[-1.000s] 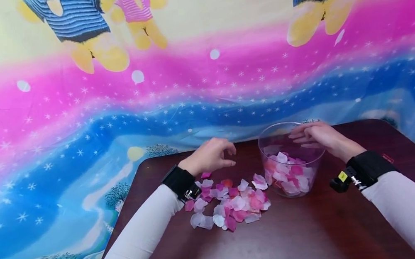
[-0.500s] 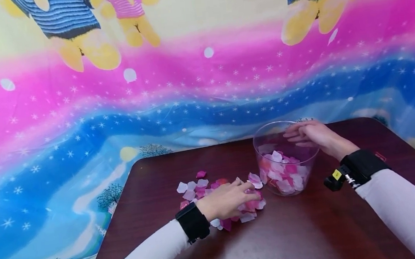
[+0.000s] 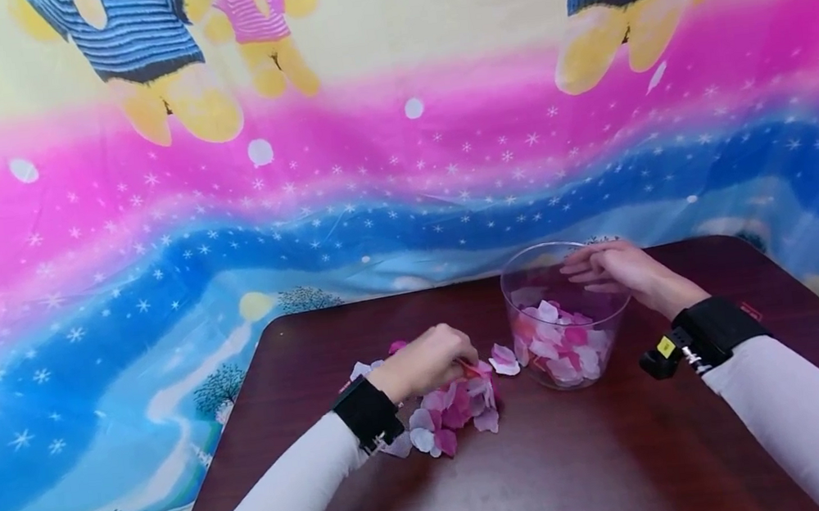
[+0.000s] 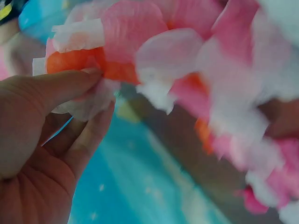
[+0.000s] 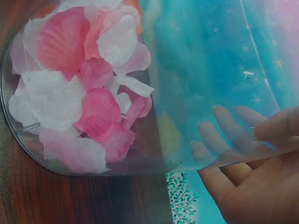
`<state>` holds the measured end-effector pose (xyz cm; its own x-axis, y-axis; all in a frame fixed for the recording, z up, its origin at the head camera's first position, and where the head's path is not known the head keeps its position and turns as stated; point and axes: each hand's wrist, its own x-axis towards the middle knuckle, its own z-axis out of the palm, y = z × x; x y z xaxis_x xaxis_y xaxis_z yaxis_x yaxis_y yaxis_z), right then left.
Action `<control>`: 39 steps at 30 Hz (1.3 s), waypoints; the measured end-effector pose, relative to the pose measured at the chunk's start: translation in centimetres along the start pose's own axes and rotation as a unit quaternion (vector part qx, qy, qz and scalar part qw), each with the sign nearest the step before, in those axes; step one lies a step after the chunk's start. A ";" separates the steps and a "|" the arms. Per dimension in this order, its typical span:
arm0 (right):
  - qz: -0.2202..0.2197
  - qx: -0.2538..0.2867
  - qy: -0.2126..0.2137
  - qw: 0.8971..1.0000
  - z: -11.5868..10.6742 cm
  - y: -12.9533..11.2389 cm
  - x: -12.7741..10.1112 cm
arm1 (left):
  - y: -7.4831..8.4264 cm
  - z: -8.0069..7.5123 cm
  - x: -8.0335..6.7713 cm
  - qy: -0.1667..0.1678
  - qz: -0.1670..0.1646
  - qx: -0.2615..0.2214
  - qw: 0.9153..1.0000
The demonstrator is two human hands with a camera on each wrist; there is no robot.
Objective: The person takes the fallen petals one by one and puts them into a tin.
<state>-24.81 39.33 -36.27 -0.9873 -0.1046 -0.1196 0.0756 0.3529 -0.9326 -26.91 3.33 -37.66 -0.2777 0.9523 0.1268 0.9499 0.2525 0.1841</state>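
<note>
In the head view, my left hand (image 3: 430, 360) is over a pile of artificial flower petals (image 3: 454, 407) on the table. The left wrist view shows its thumb and fingers pinching a clump of petals (image 4: 74, 60), orange, pink and white, with more trailing beside it. To the right stands a clear plastic bucket (image 3: 612, 326), upright and partly filled with pink and white petals (image 5: 100, 109). My right hand (image 3: 629, 271) holds the bucket near its rim. In the right wrist view, several fingers (image 5: 229, 126) show through the clear wall, with the thumb nearer the camera.
A dark reddish-brown table (image 3: 585, 461) carries everything. One pale pink petal (image 3: 504, 360) lies between the pile and the bucket. Behind the table's far edge hangs a colourful cloth (image 3: 371, 160) printed with bears and snowflakes.
My left hand came down from behind the pile onto its right part, then drew back left with petals gathered in the fingers. My right hand and the bucket stay in place.
</note>
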 end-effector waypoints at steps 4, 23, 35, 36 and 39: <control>-0.001 -0.002 0.003 1.000 -0.3 0.2 -0.2 | -0.7 -2.5 0.2 0.040 0.008 -0.008 0.999; 0.005 0.010 0.005 1.000 -0.3 0.6 -0.6 | 1.1 -12.7 7.0 0.117 0.020 -0.016 0.993; 0.004 0.016 0.008 1.000 0.0 0.0 -0.2 | 1.8 -11.9 11.4 0.146 0.003 -0.041 0.988; 0.004 0.016 0.008 1.000 -0.1 0.1 -0.2 | 1.7 -11.5 11.8 0.139 0.001 -0.043 0.989; 0.004 0.016 0.008 1.000 0.0 0.1 -0.2 | 1.5 -10.3 12.4 0.106 -0.010 -0.036 0.994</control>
<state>-24.58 39.41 -36.30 -0.9888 -0.0871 -0.1212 0.0870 0.3230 -0.9424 -30.36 13.74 -25.75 -0.3284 0.8877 0.3228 0.9331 0.2520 0.2565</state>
